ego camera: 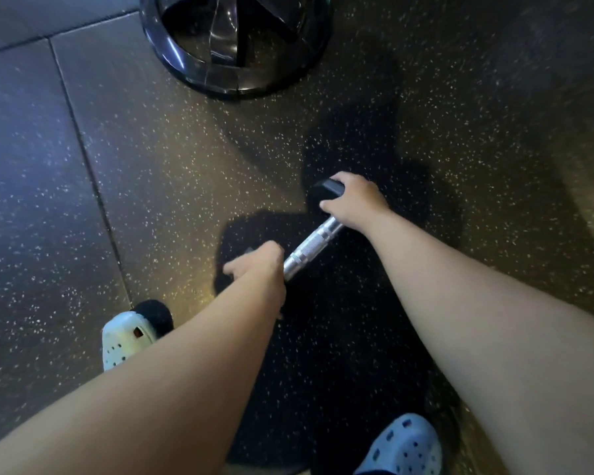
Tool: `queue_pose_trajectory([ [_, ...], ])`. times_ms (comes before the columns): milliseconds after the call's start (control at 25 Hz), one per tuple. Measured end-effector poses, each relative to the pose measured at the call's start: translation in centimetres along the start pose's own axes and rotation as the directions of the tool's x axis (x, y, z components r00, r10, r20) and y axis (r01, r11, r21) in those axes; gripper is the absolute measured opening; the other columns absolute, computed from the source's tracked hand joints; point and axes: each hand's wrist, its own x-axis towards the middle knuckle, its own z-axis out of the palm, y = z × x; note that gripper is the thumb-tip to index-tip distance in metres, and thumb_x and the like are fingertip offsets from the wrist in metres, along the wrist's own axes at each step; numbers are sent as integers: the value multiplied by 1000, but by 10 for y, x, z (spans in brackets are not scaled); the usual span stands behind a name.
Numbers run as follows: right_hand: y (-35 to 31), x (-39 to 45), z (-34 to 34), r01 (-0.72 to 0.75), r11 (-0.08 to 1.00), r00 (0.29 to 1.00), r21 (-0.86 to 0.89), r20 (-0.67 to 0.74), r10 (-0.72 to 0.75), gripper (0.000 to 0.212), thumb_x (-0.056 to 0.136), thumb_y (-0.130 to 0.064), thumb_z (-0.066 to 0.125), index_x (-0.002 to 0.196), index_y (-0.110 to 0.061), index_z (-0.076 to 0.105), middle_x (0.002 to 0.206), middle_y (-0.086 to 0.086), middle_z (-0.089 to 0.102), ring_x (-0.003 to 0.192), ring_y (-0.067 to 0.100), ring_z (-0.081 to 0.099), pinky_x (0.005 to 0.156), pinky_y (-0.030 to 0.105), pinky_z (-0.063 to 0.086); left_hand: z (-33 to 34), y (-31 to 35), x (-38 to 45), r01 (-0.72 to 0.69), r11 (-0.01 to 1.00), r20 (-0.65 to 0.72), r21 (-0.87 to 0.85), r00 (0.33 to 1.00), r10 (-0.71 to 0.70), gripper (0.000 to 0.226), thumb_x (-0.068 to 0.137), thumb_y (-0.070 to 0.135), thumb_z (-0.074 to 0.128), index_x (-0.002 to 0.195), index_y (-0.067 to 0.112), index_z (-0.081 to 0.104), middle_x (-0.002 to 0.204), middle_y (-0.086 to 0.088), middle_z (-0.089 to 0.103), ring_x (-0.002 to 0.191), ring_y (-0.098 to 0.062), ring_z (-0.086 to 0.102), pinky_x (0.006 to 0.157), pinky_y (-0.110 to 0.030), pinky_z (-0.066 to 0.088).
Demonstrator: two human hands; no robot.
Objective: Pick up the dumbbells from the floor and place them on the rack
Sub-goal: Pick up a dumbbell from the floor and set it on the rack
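Observation:
One dumbbell (314,240) with a knurled silver handle and black heads lies diagonally over the dark speckled rubber floor, in the middle of the view. My left hand (258,262) grips its near, lower-left head, which is mostly hidden under the hand. My right hand (352,200) wraps around the far, upper-right head. Whether the dumbbell rests on the floor or hangs just above it, I cannot tell. No rack is in view.
A round glossy black object (234,42) sits on the floor straight ahead at the top. My two feet in pale perforated clogs, the left foot (127,337) and the right foot (405,447), stand near the bottom. Floor tile seams (83,156) run on the left.

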Motion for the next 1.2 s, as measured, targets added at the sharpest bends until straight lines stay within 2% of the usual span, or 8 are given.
queue_pose_trajectory([
  [120, 2, 8, 0, -66, 997, 998, -28, 9, 66, 34, 88, -24, 68, 121, -19, 64, 111, 6, 65, 97, 26, 64, 81, 34, 53, 8, -5, 9, 84, 992, 173, 95, 980, -100, 48, 98, 14, 51, 143, 0, 40, 141, -26, 52, 120, -53, 55, 90, -76, 45],
  [280, 8, -15, -9, -20, 1000, 999, 22, -49, 22, 45, 94, -30, 65, 137, -18, 55, 128, 8, 61, 114, 29, 59, 86, 33, 47, 4, -7, -4, -137, 988, -33, 78, 990, 140, 29, 93, 9, 53, 121, 0, 52, 119, -21, 61, 103, -44, 64, 86, -62, 55],
  [400, 9, -46, -42, -20, 988, 982, 151, -183, 47, 30, 94, -29, 65, 122, -18, 59, 105, 3, 61, 100, 25, 62, 68, 23, 43, 1, 9, -46, -347, 919, -84, 187, 926, 367, 17, 90, 12, 55, 106, 12, 52, 105, -13, 62, 92, -35, 61, 87, -48, 56],
  [680, -27, -132, -223, 89, 941, 850, 326, -518, 99, 40, 96, -28, 64, 135, -22, 58, 124, 2, 67, 112, 23, 62, 92, 25, 43, 12, 76, -228, -689, 681, 81, 248, 715, 695, 11, 90, 20, 59, 98, 22, 52, 86, -2, 55, 89, -30, 53, 86, -39, 46],
  [840, -54, -204, -356, 180, 910, 702, 375, -697, 148, 40, 94, -27, 65, 134, -24, 59, 121, 1, 70, 114, 24, 62, 92, 26, 42, 14, 117, -383, -832, 506, 167, 227, 545, 822, 14, 87, 20, 62, 96, 24, 52, 84, 1, 52, 87, -28, 51, 82, -37, 42],
  [960, -77, -272, -449, 259, 869, 571, 422, -793, 214, 46, 93, -29, 67, 137, -24, 57, 123, 3, 70, 116, 26, 63, 93, 28, 43, 1, 135, -503, -924, 343, 236, 166, 375, 896, 12, 84, 25, 64, 95, 21, 60, 85, -1, 63, 86, -33, 58, 73, -36, 42],
  [1080, -99, -359, -526, 336, 837, 476, 431, -845, 244, 48, 93, -30, 68, 139, -21, 58, 127, 4, 69, 119, 26, 61, 97, 29, 43, -33, 130, -624, -962, 241, 240, 127, 265, 934, 15, 84, 34, 64, 97, 27, 62, 85, 3, 68, 85, -29, 62, 66, -34, 40],
  [1200, -122, -445, -593, 442, 805, 425, 395, -883, 200, 45, 94, -30, 66, 138, -21, 59, 130, 0, 66, 121, 17, 58, 92, 1, 31, -75, 111, -739, -981, 190, 200, 48, 196, 960, 25, 87, 35, 62, 111, 34, 65, 84, 10, 66, 86, -24, 63, 68, -34, 41],
])
